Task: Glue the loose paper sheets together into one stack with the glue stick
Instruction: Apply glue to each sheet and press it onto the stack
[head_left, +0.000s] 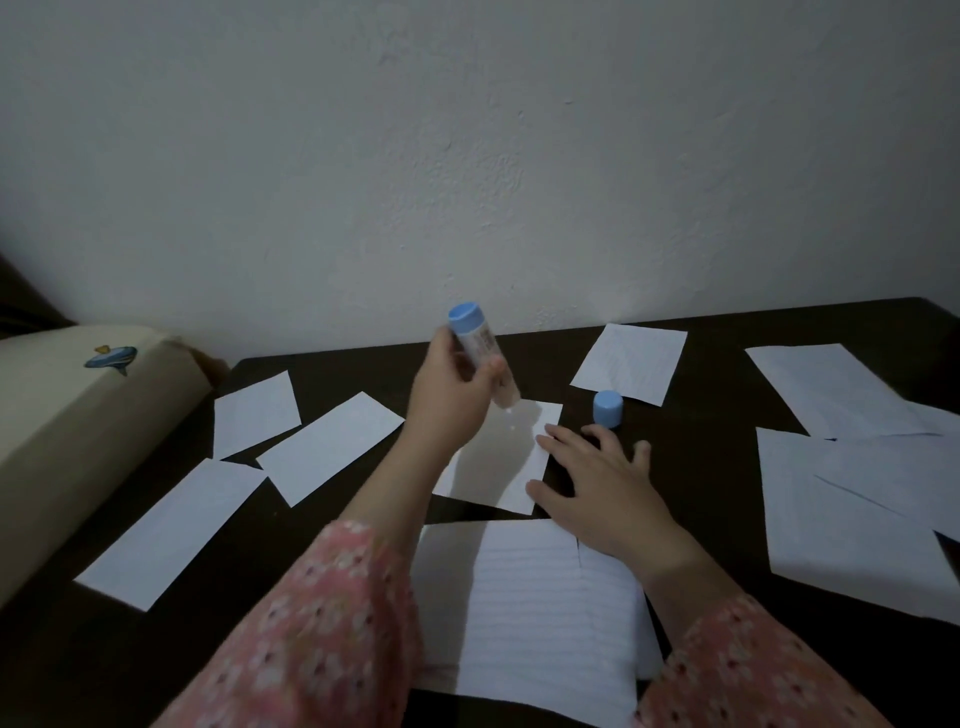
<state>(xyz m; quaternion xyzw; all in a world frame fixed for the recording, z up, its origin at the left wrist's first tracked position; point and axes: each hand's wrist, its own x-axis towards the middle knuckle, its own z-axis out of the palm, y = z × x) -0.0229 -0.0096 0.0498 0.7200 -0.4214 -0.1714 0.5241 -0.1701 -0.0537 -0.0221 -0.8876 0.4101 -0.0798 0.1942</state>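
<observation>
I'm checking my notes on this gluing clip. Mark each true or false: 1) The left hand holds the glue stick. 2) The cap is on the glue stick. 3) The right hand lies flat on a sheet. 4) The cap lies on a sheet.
1) True: the left hand grips the glue stick.
2) False: the cap is off, standing apart.
3) True: the right hand presses the small sheet.
4) False: it stands on the dark table.
</observation>
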